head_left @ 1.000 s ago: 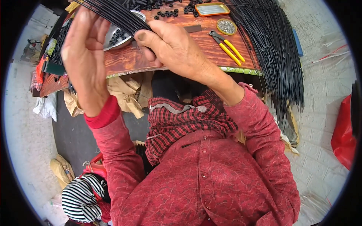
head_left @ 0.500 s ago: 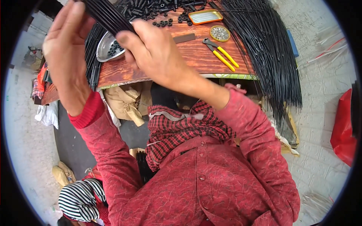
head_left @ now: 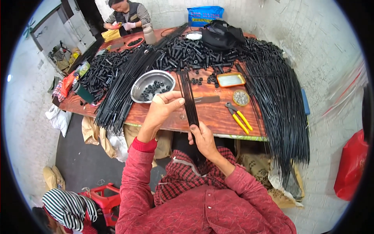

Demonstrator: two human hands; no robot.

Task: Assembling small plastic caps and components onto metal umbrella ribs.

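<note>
The person's red jacket (head_left: 187,208) fills the nearest part of the view, with a red-and-black checked cloth (head_left: 175,189) over the lap. The right hand (head_left: 204,141) has its grip closed round a bundle of black rods (head_left: 190,103), thumb on top. The bundle slants from above the cloth, across the near edge of the bench (head_left: 216,121), to a slightly fanned upper end. The left hand (head_left: 163,109) is higher up, thumb and fingers curled at the bundle's left side; whether its grip pinches any rod, I cannot tell.

On the bench, yellow-handled pliers (head_left: 240,124) lie to the right of the bundle, with a round dish (head_left: 248,99) of small metal pieces just beyond. A flat dark bar (head_left: 210,99) lies beside the bundle. Left of it, a metal bowl (head_left: 134,93) contains black rings (head_left: 154,91). Farther on is an orange-rimmed tray (head_left: 230,85). Long black rods lie in a left pile (head_left: 130,84) and a right pile (head_left: 278,105), the latter drooping over the edge.

Beyond them spreads a heap of black tubular parts (head_left: 187,54), with a black bag (head_left: 222,37) behind. At the far left end a co-worker (head_left: 133,16) holds both hands together.
</note>
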